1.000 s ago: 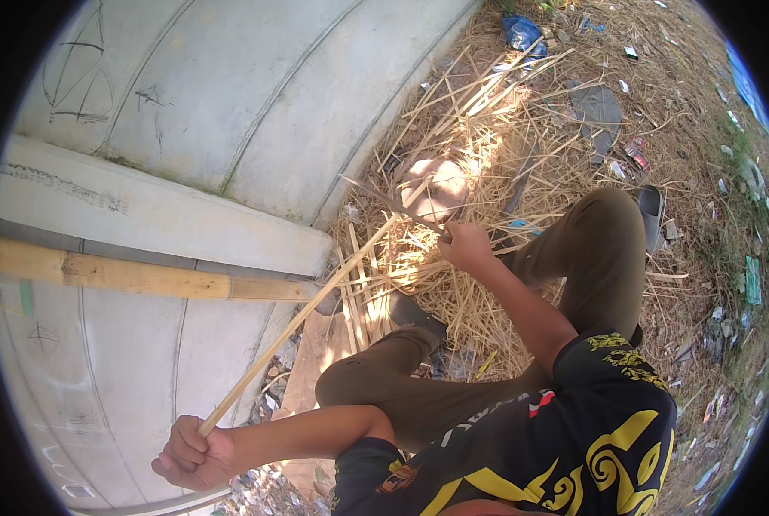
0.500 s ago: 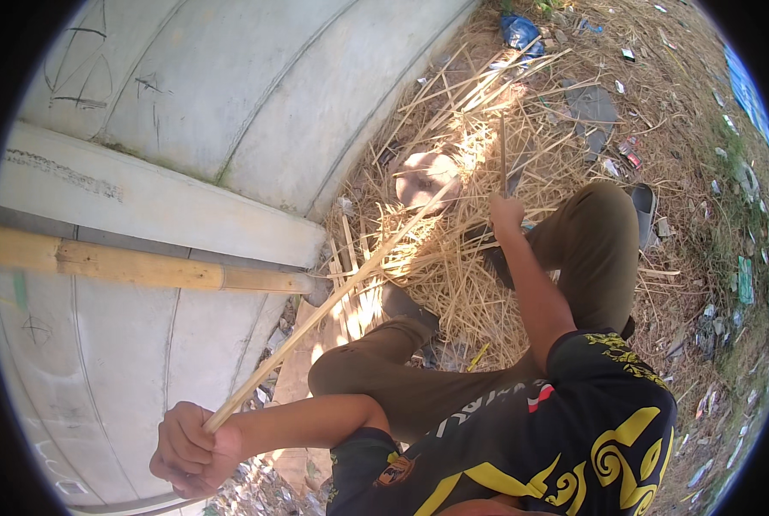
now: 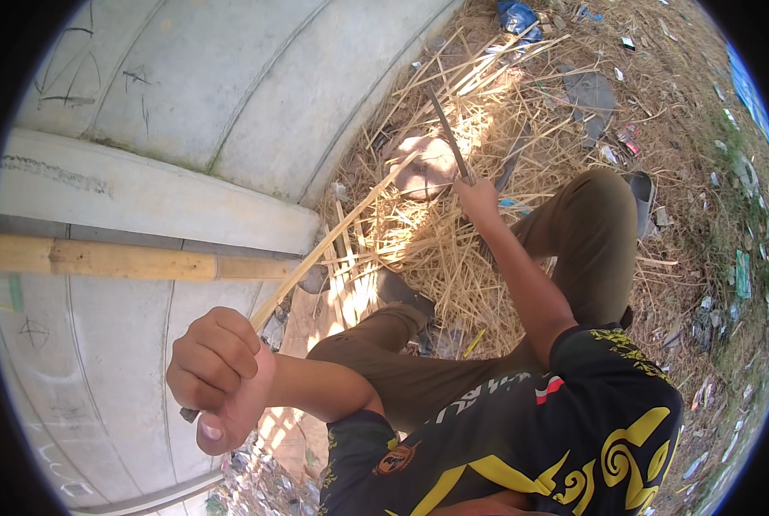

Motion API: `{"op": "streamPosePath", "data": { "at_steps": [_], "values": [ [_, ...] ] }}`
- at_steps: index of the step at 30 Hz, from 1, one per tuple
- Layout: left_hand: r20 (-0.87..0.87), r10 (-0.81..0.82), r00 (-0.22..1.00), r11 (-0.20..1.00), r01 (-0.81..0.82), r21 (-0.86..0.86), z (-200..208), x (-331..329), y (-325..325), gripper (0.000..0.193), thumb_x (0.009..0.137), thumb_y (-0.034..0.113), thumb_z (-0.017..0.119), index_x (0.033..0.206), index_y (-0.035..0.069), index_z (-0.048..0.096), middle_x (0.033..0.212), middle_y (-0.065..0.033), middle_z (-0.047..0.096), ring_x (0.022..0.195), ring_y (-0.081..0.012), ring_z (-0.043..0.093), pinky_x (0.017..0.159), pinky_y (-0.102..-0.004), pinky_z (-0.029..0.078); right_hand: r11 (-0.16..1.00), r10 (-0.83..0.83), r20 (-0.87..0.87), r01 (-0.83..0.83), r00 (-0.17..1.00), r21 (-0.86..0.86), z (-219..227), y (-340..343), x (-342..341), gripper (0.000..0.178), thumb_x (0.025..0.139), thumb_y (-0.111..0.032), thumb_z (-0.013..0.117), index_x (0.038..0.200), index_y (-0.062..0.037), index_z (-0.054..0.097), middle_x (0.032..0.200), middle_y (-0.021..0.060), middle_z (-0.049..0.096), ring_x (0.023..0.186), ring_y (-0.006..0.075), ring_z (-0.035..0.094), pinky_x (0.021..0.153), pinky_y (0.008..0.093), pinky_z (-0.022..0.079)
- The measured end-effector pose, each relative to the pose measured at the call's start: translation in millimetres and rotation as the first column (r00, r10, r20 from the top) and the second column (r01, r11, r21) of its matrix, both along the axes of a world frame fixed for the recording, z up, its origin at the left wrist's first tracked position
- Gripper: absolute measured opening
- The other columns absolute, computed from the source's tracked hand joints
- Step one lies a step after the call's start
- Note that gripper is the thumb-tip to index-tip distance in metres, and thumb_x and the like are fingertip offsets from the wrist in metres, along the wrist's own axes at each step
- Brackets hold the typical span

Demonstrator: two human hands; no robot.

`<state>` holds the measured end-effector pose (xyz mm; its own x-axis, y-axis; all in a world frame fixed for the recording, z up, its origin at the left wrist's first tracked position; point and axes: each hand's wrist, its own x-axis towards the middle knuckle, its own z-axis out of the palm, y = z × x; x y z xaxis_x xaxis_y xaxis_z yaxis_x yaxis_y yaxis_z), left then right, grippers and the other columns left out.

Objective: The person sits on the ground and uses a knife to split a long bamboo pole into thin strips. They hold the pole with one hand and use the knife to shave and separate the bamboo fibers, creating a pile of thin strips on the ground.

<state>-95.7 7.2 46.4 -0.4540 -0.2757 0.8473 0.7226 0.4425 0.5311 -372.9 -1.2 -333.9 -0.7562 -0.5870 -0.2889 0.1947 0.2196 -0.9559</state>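
Observation:
My left hand [image 3: 219, 371] is closed round the near end of a long pale bamboo strip [image 3: 333, 234], in the lower left. The strip slants up to the right, and its far end lies over the round wooden block [image 3: 424, 167] on the ground. My right hand [image 3: 477, 200] grips a long, narrow knife [image 3: 450, 135] just right of the block. Its dark blade leans up and to the left, past the block's right side; the handle is mostly hidden in my fist. Whether blade and block touch I cannot tell.
Loose bamboo strips and shavings [image 3: 466, 284] cover the ground around my bent legs. A thick bamboo pole [image 3: 135, 260] runs along the concrete wall [image 3: 229, 77] at left. A blue plastic bag [image 3: 519, 21] lies at the far end, and a flat grey piece [image 3: 589, 99] rests right of the shavings.
My right hand has moved left, and the knife has tipped from nearly upright toward the left. My left hand has risen and shifted right, and the strip's far end has moved up and left.

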Motion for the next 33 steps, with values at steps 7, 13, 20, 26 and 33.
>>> {"op": "streamPosePath", "data": {
  "at_steps": [7,13,20,26,33],
  "values": [
    [0.127,0.009,0.992,0.993,-0.024,0.119,-16.2,-8.4,-19.6,0.04,0.079,0.027,0.057,0.058,0.015,0.026,0.053,0.0039,0.027,0.047,-0.0102,0.021,0.049,-0.0306,0.014,0.996,0.053,-0.024,-0.051,0.998,0.067,9.7,3.4,11.2,0.023,0.08,-0.018,0.069,0.068,0.0,0.062,0.051,0.0049,0.051,0.04,0.0167,0.051,0.039,0.0334,0.04],
    [0.041,0.025,0.999,0.989,-0.03,0.145,-14.8,-3.8,-17.6,0.04,0.084,0.023,0.056,0.059,0.015,0.026,0.049,0.0042,0.025,0.04,-0.0072,0.018,0.041,-0.0277,0.009,0.991,0.126,-0.109,-0.119,0.986,0.069,13.1,3.5,19.5,0.026,0.08,-0.023,0.068,0.068,-0.0004,0.064,0.053,0.007,0.055,0.043,0.0177,0.053,0.044,0.0344,0.043],
    [-0.025,0.095,0.995,0.985,-0.09,0.146,-13.2,0.8,-12.8,0.04,0.09,0.018,0.05,0.062,0.018,0.022,0.048,0.0056,0.021,0.04,-0.0065,0.013,0.043,-0.03,0.008,0.971,0.2,-0.177,-0.17,0.964,0.169,51.1,7.6,15.8,0.033,0.077,-0.03,0.066,0.075,0.0027,0.066,0.065,0.0195,0.063,0.064,0.0329,0.065,0.065,0.0421,0.051],
    [0.06,0.121,0.991,0.981,-0.129,0.145,-27.2,-27.3,-23.4,0.041,0.092,0.018,0.049,0.063,0.017,0.021,0.049,0.0056,0.02,0.043,-0.0069,0.009,0.043,-0.0299,0.007,0.984,0.146,-0.285,-0.111,0.947,0.137,59.5,12.7,9.2,0.034,0.078,-0.032,0.067,0.077,0.0016,0.066,0.06,0.0147,0.061,0.056,0.0287,0.06,0.059,0.0415,0.048],
    [0.0,0.193,0.981,0.953,-0.187,0.238,-28.9,-32.3,-39.5,0.046,0.092,0.009,0.048,0.059,0.017,0.018,0.046,0.0056,0.018,0.04,-0.0062,0.01,0.041,-0.0287,0.006,0.919,0.021,-0.101,-0.059,0.995,-0.389,98.6,13.7,34.9,0.022,0.087,-0.018,0.066,0.076,-0.0002,0.06,0.052,-0.0043,0.042,0.051,0.0058,0.036,0.048,0.029,0.032]
  ]
}}
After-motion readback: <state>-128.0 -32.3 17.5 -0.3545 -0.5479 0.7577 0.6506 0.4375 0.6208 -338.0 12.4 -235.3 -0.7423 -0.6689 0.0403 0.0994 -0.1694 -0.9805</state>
